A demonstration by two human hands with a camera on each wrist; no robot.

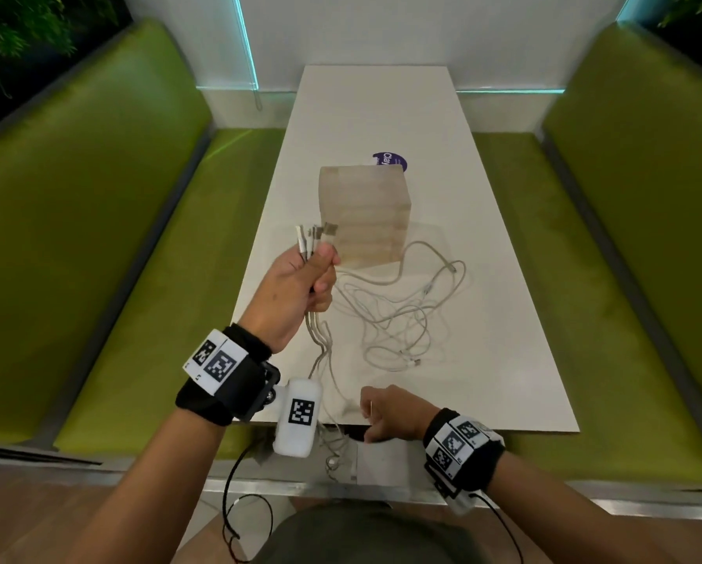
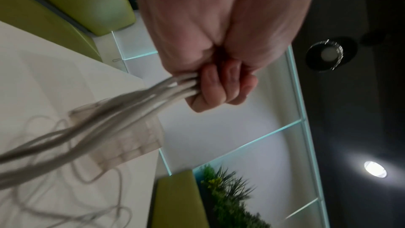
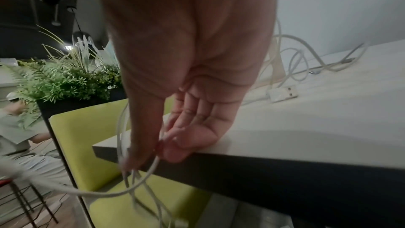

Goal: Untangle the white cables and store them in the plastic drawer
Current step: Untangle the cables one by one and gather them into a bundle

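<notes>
Long white bench (image 1: 483, 246) running away between two green seats (image 1: 97, 238), and right in the middle of it stands the plastic drawer (image 1: 365, 213), a frosted little tower with every tray pushed in, a purple sticker (image 1: 390, 160) peeping out behind it. In front of the drawer the white cables (image 1: 398, 315) lie in a loose snarl of loops across the bench, some strands trailing over the near edge. The left hand (image 1: 300, 287) is raised above the bench, fist clamped round a bundle of cable ends, the plugs (image 1: 310, 236) sticking up above the knuckles in a neat cluster. Down at the near edge, the right hand (image 1: 390, 413) has thumb and fingertips (image 3: 175, 153) pinched on a single strand, though the wrist view is blurred and which cable it belongs to I can't say. This looks like the untangling step well under way: ends gathered, tails not yet freed. The next move, I'd judge, calls for drawing that pinched strand out through the loops while the left hand keeps the plugs together. One USB plug (image 3: 282, 94) lies loose on the bench near the edge and could snag. The shut drawer is the other obstacle; a tray must come open before anything goes in.
</notes>
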